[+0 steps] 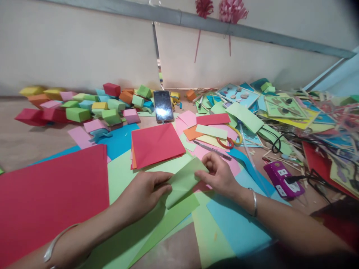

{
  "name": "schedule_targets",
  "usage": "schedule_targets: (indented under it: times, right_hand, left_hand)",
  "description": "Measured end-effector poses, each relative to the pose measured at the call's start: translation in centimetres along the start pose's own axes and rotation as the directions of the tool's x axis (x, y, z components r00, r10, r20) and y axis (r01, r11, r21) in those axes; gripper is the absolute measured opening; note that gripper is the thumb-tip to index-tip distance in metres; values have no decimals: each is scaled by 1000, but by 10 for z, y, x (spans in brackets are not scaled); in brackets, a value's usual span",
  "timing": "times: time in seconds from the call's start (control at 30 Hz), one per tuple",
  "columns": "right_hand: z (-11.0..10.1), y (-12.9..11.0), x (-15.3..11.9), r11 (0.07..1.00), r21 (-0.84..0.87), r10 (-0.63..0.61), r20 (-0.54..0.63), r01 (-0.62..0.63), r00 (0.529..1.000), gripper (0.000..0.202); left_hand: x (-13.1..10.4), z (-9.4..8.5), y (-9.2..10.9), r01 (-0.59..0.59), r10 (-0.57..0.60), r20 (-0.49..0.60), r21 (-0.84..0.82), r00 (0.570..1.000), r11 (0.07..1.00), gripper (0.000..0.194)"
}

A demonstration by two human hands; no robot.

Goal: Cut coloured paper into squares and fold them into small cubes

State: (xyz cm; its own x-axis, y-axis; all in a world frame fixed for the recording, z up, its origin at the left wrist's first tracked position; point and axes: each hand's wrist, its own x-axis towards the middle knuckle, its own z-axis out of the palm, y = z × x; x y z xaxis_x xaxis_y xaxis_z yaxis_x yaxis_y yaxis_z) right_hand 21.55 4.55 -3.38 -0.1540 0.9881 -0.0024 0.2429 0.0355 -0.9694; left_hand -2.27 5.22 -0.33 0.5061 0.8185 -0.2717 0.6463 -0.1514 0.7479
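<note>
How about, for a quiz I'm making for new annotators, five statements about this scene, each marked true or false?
1. The left hand and the right hand both hold the pale green paper. True.
2. The scissors are in the right hand. False: the scissors lie among loose papers beyond it.
3. A black plug sits in the purple power strip. True.
4. The phone is at the far right of the picture. False: the phone is near the middle, by the wall.
5. Both wrists are bare. False: each wears a silver-coloured bangle.
</note>
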Motion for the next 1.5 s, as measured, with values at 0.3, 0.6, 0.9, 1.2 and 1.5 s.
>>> schedule_targets:
  times: [0.3,0.6,0.9,1.2,1.5]
  right_hand:
    - [0,-5,0,995,66,-74,-65,78,995,14]
    - [-1,-3,2,996,41,-73,-37,74,997,11]
    - [-4,-27,37,955,-284,-14,224,79,975,4]
    - [11,-38,59,893,-403,-64,331,203,941,14]
    - [14,-16,58,859,-424,-129,360,285,924,14]
  left_hand:
    - [0,2,-1,29,-27,80,-18,996,999,29]
    - [5,-2,-9,-72,79,-88,81,993,994,36]
    - [13,-16,-21,-8,11,-87,44,996,999,37]
    - [13,-37,-19,111,-110,-15,113,994,987,31]
    - [10,-37,-16,108,-139,75,317,987,942,38]
